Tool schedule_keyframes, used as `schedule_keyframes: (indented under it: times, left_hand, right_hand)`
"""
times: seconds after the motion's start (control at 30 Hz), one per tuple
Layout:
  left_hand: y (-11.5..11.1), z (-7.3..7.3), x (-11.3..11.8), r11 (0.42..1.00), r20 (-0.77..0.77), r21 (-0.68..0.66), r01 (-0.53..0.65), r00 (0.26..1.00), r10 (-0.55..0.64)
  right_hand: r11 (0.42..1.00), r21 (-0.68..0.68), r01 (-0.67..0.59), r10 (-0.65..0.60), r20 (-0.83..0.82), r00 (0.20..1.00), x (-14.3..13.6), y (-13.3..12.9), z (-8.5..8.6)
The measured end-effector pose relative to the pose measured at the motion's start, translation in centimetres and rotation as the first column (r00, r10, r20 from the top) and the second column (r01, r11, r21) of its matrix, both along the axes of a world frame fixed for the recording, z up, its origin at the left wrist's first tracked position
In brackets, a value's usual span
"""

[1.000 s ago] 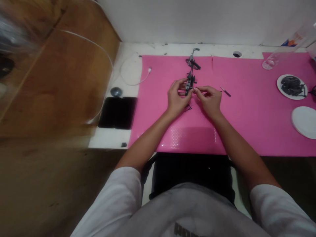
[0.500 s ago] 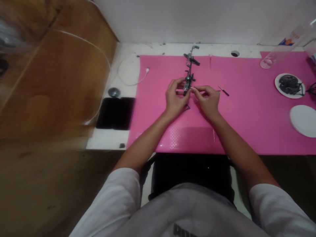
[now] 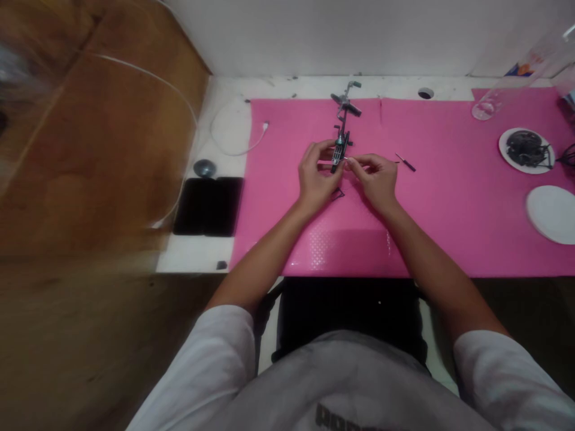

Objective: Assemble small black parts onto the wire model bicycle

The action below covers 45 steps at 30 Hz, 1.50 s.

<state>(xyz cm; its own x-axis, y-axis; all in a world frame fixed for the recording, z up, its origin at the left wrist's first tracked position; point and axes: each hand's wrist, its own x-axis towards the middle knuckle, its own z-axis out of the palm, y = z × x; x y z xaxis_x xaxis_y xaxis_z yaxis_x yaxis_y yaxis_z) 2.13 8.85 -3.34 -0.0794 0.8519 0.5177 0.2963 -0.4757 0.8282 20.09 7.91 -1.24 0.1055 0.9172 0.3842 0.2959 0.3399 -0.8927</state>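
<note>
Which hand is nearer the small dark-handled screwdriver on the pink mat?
Right: the right hand is just left of the screwdriver; the left hand lies farther left.

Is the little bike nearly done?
Seems partly built: the model bicycle has its handlebar on. The left hand holds it while the right hand pinches a thin piece against it. Perhaps left: black parts on the plate, small black part on the mat.

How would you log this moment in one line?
left hand: holds model bicycle | right hand: pinches thin piece at its near end | screwdriver: lying on pink mat
</note>
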Motion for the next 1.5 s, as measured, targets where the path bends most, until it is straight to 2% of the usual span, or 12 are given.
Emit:
schedule_keyframes:
  times: [0.3,0.57,0.8,1.03,1.1,1.3,1.5]
  left_hand:
    - [-0.1,0.3,0.0,1.000,-0.025,0.011,0.004,1.000,-0.003]
    - [0.2,-0.3,0.1,1.000,-0.033,-0.006,-0.004,0.999,0.004]
    - [0.4,-0.6,0.3,0.999,-0.006,-0.038,0.012,1.000,-0.012]
    - [-0.1,-0.3,0.6,0.999,-0.052,-0.027,0.034,0.998,-0.036]
    - [-0.1,-0.4,0.7,0.999,-0.048,-0.015,0.032,0.998,-0.033]
    - [0.7,-1.6,0.6,0.999,0.008,-0.017,-0.038,0.999,0.038]
    - [1.2,-1.7,0.7,0.995,0.067,-0.095,0.005,0.998,0.001]
  right_hand:
    - [0.999,-0.002,-0.041,0.041,0.026,0.999,0.3,0.2,0.1]
    - [0.997,-0.022,-0.073,0.074,0.027,0.997,0.4,0.5,0.1]
    - [0.993,-0.074,-0.092,0.096,0.056,0.994,0.2,0.4,0.6]
    - [0.985,-0.143,-0.099,0.111,0.080,0.991,0.5,0.5,0.1]
    - [0.987,-0.123,-0.108,0.120,0.099,0.988,0.8,0.7,0.2]
    - [0.991,0.075,-0.107,0.094,0.154,0.984,1.8,1.5,0.6]
    - [0.996,0.029,-0.084,0.079,0.148,0.986,1.8,1.5,0.3]
